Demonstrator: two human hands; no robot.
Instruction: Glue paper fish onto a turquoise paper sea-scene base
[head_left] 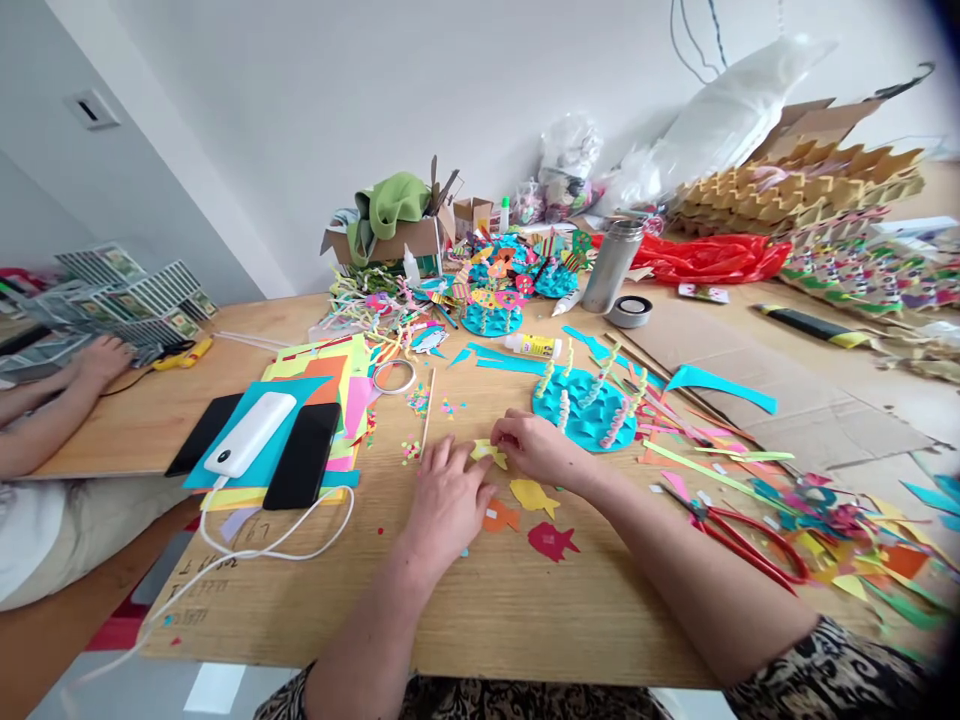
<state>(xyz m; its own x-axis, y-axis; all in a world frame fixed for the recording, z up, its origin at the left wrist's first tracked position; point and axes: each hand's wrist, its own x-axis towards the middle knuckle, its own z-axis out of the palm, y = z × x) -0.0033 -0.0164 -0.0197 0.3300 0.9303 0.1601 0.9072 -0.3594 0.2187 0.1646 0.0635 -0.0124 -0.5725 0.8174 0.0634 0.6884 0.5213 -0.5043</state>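
Note:
My left hand (pixel 448 500) lies flat on the table with its fingers stretched out, its fingertips near a pale yellow paper fish (pixel 490 454). My right hand (pixel 541 447) has its fingers pinched together at that fish's right edge; whatever is between the fingertips is too small to make out. Below it lie a deeper yellow paper fish (pixel 533 496), an orange paper fish (pixel 500 517) beside my left hand, and a red paper fish (pixel 553 541). The orange one bears a small white patch. A thin wooden stick (pixel 428 410) lies just beyond my left fingers.
Behind my right hand stands a blue egg-carton base (pixel 581 440) with twisted paper strips. Red-handled scissors (pixel 750 540) lie right among paper scraps. A glue bottle (pixel 536 346), tape roll (pixel 630 312) and steel flask (pixel 613 268) stand farther back. A power bank (pixel 251 433), phone (pixel 304 456) and another person's hand (pixel 105 358) are left.

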